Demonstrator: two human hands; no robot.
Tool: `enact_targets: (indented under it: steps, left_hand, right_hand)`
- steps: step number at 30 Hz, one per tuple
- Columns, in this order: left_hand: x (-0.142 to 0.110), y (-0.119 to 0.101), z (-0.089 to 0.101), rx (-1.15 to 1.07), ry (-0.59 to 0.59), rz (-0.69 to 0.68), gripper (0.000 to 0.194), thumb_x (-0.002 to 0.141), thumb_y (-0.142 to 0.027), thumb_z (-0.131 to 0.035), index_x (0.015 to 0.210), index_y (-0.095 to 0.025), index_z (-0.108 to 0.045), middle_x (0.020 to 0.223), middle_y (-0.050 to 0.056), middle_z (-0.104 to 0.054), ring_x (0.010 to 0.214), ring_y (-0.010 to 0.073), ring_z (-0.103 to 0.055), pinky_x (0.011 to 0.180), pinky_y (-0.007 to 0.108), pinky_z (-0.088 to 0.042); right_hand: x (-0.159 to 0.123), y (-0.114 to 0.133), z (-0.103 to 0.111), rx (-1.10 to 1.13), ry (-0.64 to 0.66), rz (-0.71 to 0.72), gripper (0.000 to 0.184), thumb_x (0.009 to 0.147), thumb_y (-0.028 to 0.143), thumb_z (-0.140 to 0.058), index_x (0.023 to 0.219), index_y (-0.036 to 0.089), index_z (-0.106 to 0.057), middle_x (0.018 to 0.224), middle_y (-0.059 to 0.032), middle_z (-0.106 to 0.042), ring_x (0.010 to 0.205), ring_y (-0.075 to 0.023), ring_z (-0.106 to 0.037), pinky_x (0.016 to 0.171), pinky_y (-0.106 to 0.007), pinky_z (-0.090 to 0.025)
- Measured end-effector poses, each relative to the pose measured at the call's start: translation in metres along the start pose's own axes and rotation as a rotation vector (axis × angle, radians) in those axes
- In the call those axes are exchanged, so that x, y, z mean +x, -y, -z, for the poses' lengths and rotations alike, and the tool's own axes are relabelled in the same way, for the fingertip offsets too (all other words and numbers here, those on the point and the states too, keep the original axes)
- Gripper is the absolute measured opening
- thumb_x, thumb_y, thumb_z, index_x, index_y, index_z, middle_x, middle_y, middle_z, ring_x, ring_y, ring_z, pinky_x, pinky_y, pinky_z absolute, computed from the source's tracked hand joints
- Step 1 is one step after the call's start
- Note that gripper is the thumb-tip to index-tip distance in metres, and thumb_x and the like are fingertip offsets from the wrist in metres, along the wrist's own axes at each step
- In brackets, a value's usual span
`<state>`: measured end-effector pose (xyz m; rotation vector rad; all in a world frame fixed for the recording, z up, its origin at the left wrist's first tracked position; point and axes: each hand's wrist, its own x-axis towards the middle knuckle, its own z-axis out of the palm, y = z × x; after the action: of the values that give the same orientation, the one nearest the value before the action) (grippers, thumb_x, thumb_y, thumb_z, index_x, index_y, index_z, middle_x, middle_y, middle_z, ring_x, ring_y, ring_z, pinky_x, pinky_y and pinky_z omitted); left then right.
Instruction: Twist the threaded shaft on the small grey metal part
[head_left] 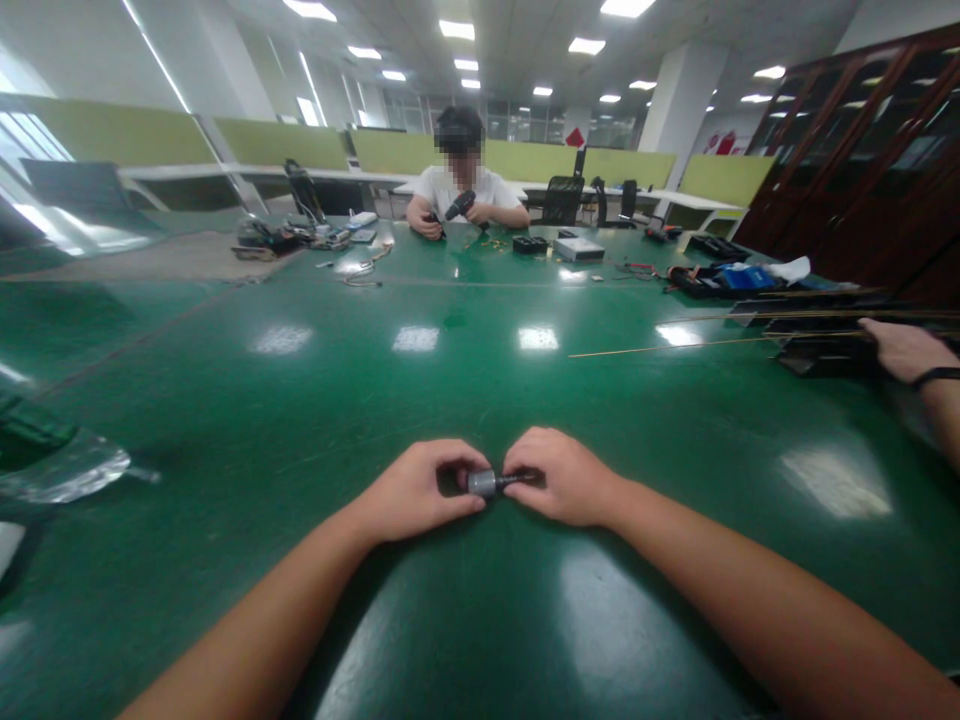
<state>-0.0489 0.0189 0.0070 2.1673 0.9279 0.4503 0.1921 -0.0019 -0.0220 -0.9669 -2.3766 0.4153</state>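
Both hands' [412,490] [564,478] fingers [468,455] snug on cylinder [482,485]

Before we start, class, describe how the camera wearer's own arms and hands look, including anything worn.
The left hand and right hand are ungloved, with no rings visible. The left forearm and right forearm show no sleeves, watches or bracelets.

No readable text, labels, brands or numbers; red diamond [574,138] in background too small to read.
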Motion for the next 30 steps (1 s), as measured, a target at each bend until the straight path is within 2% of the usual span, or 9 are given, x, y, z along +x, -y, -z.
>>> enact_targets:
  steps: [30]
  left_hand:
    - [0.0002, -0.0007, 0.0002, 0.008, 0.002, 0.002, 0.028, 0.076, -0.024, -0.075, 0.103, -0.016, -0.072, 0.091, 0.003, -0.07, 0.08, 0.0176, -0.065, 0.074, 0.027, -0.051]
  right_hand:
    - [-0.0015, -0.0004, 0.0018, 0.011, 0.008, -0.004, 0.008, 0.084, 0.022, -0.07, 0.09, 0.019, -0.068, 0.091, -0.0043, -0.071, 0.088, -0.0195, -0.062, 0.083, -0.033, -0.046]
